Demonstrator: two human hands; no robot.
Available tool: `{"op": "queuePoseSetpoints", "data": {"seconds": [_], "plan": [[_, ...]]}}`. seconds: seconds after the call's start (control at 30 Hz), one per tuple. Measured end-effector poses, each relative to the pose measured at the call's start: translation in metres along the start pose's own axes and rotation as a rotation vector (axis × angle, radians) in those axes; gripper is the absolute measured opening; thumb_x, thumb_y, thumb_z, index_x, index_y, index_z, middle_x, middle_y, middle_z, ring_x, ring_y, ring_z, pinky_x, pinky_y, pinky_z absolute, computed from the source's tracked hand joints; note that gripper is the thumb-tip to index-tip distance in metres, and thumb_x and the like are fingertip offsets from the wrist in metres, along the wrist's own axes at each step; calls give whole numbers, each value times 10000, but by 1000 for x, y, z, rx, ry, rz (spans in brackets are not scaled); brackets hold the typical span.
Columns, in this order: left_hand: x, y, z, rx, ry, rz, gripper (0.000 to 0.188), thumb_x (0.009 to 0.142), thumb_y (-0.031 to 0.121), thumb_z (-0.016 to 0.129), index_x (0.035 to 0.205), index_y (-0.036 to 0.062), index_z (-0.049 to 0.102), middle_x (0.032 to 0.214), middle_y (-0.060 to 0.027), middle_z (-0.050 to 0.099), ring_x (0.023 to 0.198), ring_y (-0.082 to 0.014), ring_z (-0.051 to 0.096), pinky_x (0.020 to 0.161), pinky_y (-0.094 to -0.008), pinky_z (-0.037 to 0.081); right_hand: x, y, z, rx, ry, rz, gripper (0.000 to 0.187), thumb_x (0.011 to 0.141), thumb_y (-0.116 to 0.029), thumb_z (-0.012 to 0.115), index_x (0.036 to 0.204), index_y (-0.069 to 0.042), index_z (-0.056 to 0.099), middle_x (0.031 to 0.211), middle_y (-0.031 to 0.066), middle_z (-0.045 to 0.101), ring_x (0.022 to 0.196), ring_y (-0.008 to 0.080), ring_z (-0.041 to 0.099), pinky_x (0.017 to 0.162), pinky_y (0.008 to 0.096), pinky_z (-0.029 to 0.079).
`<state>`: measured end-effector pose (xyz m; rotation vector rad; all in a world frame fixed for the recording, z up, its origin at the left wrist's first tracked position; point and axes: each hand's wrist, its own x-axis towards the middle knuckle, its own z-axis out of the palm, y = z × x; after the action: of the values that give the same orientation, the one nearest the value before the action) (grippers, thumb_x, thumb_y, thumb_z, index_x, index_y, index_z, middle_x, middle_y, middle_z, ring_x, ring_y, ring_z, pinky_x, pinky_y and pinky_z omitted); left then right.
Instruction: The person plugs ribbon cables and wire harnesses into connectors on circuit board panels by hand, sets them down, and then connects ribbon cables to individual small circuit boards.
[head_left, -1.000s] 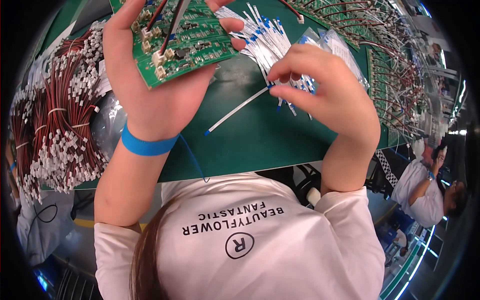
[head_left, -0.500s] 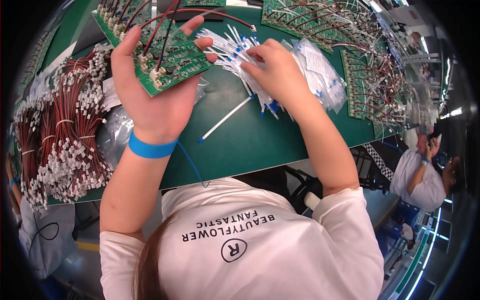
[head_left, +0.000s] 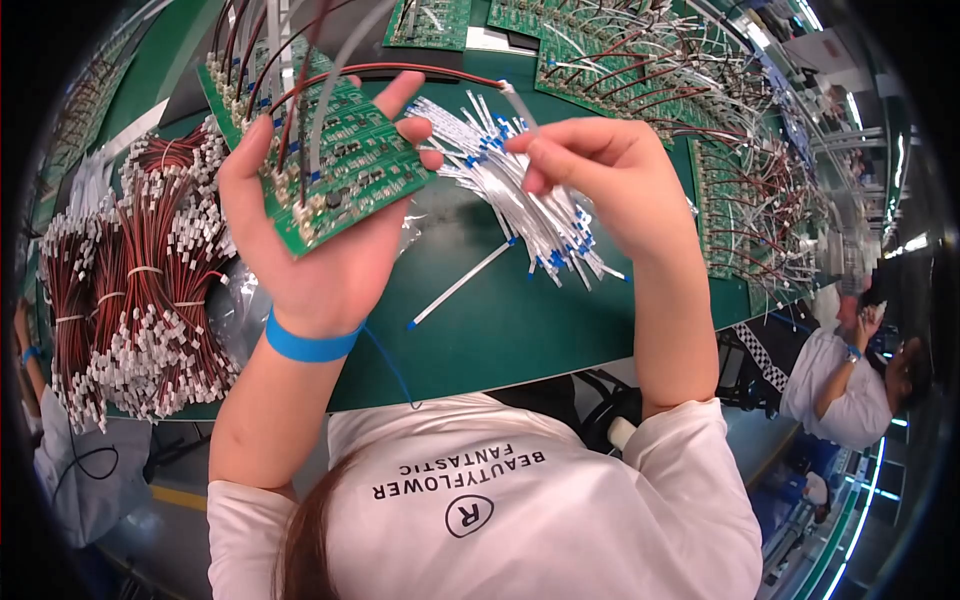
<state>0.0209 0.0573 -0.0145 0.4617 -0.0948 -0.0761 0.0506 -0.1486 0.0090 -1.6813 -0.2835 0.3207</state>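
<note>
My left hand [head_left: 335,280], a blue band around its wrist, grips a green circuit board [head_left: 360,180] from below, thumb on one edge and fingertips over the other. Red and black wires and pale flat cables rise from the connectors along the board's left side. One red wire arches from the board toward my right hand [head_left: 605,180]. Thumb and forefinger of that hand are pinched on a white flat ribbon cable [head_left: 518,106], its blue end pointing up and away. Beneath the right hand lies a loose pile of such ribbon cables [head_left: 510,185] with blue ends.
One stray ribbon cable [head_left: 458,285] lies apart on the green tabletop [head_left: 520,335]. Bundled red-black wire harnesses [head_left: 140,290] with white plugs are heaped at the left. More wired circuit boards [head_left: 600,75] line the back and right. Another person [head_left: 840,360] sits at the far right.
My right hand has lifted off the pile with a ribbon cable between its fingertips. The board in my left hand now appears lower and slightly turned. The whole view has shifted a little.
</note>
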Motion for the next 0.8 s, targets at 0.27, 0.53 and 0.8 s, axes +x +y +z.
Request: {"op": "queuePoseSetpoints", "data": {"seconds": [0.27, 0.53, 0.8], "plan": [[-1, -6, 12, 60, -201, -148, 931, 728, 572, 565, 1367, -7, 214, 1397, -311, 144, 821, -186, 474, 742, -320, 449, -13, -6, 6, 299, -35, 123, 201, 793, -54, 630, 944, 77, 605, 681, 80, 628, 567, 94, 594, 507, 203, 467], [-2, -19, 7, -26, -157, -160, 933, 737, 607, 529, 1379, 17, 197, 1364, -273, 275, 1062, -282, 498, 778, -361, 475, -18, 6, 10, 72, 55, 152, 120, 800, -92, 627, 844, 18, 607, 604, 9, 584, 519, 64, 561, 458, 178, 413], [-6, -14, 0, 80, -96, -161, 911, 752, 658, 449, 1387, 55, 199, 1394, -167, 280, 1153, -353, 447, 891, -499, 431, -15, 11, 2, 208, -39, 138, 121, 812, -59, 604, 882, 39, 601, 635, 35, 594, 536, 85, 567, 479, 193, 437]]}}
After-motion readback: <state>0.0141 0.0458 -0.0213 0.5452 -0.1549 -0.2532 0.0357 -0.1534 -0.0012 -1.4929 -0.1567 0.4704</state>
